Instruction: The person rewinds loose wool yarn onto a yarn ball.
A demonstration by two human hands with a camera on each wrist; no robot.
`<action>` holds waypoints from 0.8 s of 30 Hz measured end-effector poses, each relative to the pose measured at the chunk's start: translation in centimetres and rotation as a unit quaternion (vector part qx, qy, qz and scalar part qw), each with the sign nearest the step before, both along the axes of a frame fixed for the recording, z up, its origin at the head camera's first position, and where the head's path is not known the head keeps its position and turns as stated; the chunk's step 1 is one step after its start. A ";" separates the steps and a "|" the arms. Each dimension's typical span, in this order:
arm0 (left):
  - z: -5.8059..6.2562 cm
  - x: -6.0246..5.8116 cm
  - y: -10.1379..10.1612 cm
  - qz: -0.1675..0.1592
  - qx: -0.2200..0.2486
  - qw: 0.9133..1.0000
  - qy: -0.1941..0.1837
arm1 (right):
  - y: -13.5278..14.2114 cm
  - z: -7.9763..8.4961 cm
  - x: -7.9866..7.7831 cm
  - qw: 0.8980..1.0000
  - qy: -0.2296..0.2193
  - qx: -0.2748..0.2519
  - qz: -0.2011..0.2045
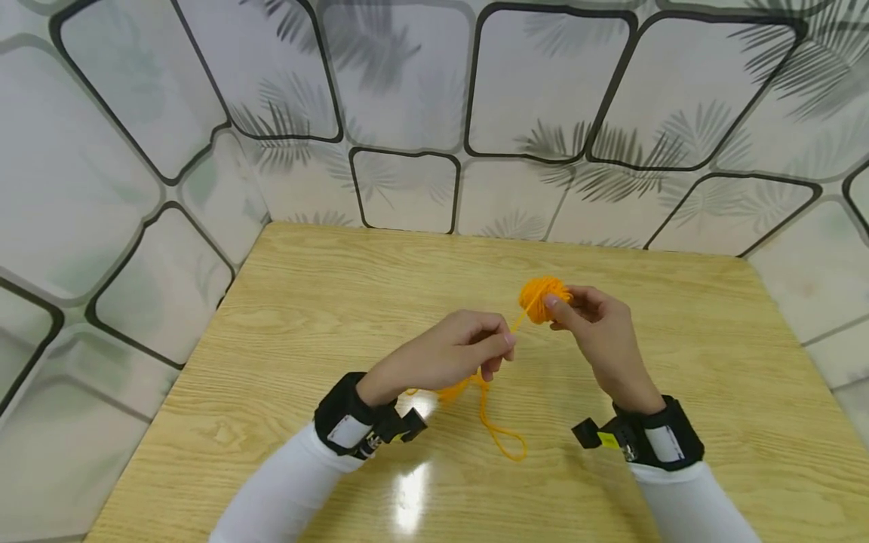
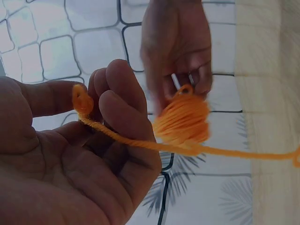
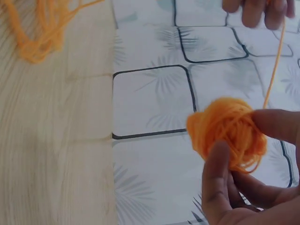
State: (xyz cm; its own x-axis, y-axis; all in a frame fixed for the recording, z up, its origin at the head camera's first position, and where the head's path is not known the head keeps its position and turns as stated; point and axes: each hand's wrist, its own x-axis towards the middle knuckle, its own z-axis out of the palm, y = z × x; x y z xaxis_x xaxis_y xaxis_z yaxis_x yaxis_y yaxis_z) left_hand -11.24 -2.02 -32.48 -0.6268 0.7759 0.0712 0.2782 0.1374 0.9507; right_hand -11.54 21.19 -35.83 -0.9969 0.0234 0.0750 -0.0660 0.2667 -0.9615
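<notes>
A small ball of orange yarn (image 1: 541,299) is held up above the table between the thumb and fingers of my right hand (image 1: 607,339). In the right wrist view, the fingertips press into the wound ball (image 3: 229,133) from below and from the right. To its left, my left hand (image 1: 451,354) pinches a strand of the same yarn. That strand stretches taut between the ball and the left fingers. The left wrist view shows yarn (image 2: 122,138) crossing the curled fingers, with a small bunched bit near the thumb.
Loose orange yarn (image 1: 453,392) lies on the wooden table (image 1: 326,286) under the left hand, with one long loop toward the front. Walls covered in a stone-and-leaf pattern (image 1: 407,188) border the table at the back and left.
</notes>
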 end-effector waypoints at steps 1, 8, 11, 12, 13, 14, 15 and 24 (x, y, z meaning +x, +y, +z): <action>-0.2 0.2 0.0 -0.001 -0.002 1.000 0.000 | 0.1 0.2 -0.2 0.999 0.002 -0.035 -0.001; -2.1 1.4 -0.1 0.012 -0.005 1.000 -0.013 | 1.4 2.1 -1.1 0.975 -0.001 -0.221 0.035; -2.9 1.7 -0.1 0.009 0.002 1.000 -0.023 | 2.0 2.7 -1.4 0.961 0.008 -0.273 0.048; -3.2 1.8 -0.2 0.009 0.004 1.000 -0.025 | 2.2 2.9 -1.4 0.956 0.012 -0.289 0.053; -3.4 1.9 -0.2 0.008 0.006 1.000 -0.028 | 2.3 3.2 -1.5 0.952 0.016 -0.301 0.058; -3.6 2.0 -0.2 0.010 0.005 0.999 -0.031 | 2.5 3.4 -1.6 0.947 0.020 -0.314 0.061; -3.8 2.1 -0.3 0.011 0.003 0.999 -0.033 | 2.6 3.7 -1.7 0.943 0.023 -0.326 0.064; -6.5 1.5 -1.0 0.053 -0.027 0.998 -0.028 | 3.3 6.3 -1.6 0.904 0.051 -0.415 0.086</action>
